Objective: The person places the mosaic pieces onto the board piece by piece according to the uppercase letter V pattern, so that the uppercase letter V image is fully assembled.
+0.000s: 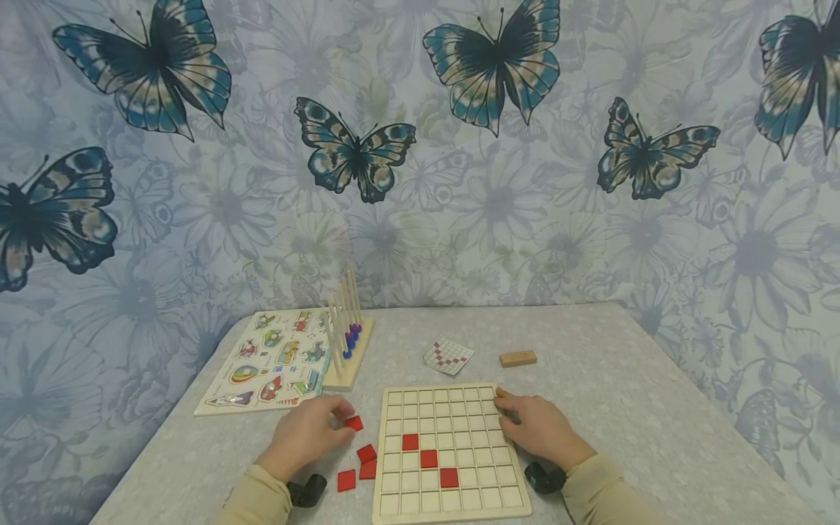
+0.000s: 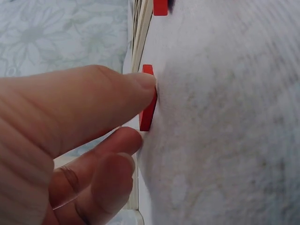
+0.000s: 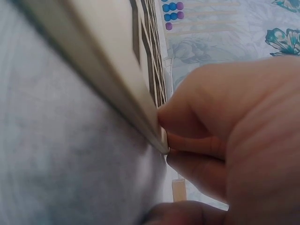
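My left hand (image 1: 311, 430) is at a loose red square tile (image 1: 354, 423) left of the board, thumb and fingers around it. Up close in the left wrist view, the thumb lies across the tile (image 2: 147, 112) and a fingertip is by its lower end. The wooden grid board (image 1: 469, 503) lies flat, with three red tiles in a diagonal, one being the middle tile (image 1: 429, 459). At the board's far right corner, my right hand (image 1: 541, 430) grips the edge, thumb on top; some of its fingertips are hidden.
Several more red tiles (image 1: 346, 480) lie left of the board. Behind it are a pattern card (image 1: 449, 356) and a small wooden block (image 1: 518, 358). A picture puzzle board (image 1: 252, 364) and a bead stand with upright pegs (image 1: 351, 364) occupy the back left.
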`<state>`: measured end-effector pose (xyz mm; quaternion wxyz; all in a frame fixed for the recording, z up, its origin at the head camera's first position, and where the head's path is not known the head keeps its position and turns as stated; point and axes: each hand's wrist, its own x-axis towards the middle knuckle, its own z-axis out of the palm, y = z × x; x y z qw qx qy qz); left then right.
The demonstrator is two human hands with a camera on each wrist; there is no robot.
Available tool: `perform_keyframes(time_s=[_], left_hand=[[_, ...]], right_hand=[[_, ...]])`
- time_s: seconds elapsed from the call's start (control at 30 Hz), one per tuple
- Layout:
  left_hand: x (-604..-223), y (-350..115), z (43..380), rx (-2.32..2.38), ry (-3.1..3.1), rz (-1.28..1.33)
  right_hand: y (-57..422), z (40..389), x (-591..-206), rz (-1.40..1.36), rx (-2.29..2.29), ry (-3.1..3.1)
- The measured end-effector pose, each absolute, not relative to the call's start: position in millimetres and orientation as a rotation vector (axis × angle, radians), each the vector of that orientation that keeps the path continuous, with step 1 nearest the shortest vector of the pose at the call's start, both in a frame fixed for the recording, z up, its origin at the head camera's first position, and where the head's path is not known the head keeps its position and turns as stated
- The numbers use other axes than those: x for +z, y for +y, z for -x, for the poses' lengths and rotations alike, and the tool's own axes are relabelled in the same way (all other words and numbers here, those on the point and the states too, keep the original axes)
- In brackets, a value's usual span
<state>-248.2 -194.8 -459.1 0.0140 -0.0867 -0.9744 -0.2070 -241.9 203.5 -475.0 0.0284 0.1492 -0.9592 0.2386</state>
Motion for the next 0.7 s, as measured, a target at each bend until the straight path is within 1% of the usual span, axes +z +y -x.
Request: perform_keyframes(time_s=[0.7], left_hand=[[-462.7, -194.1, 250.3, -0.641, -3.009, 0.311]], right_hand=[[204.0, 243.0, -475.9, -0.472, 0.731, -2.942]])
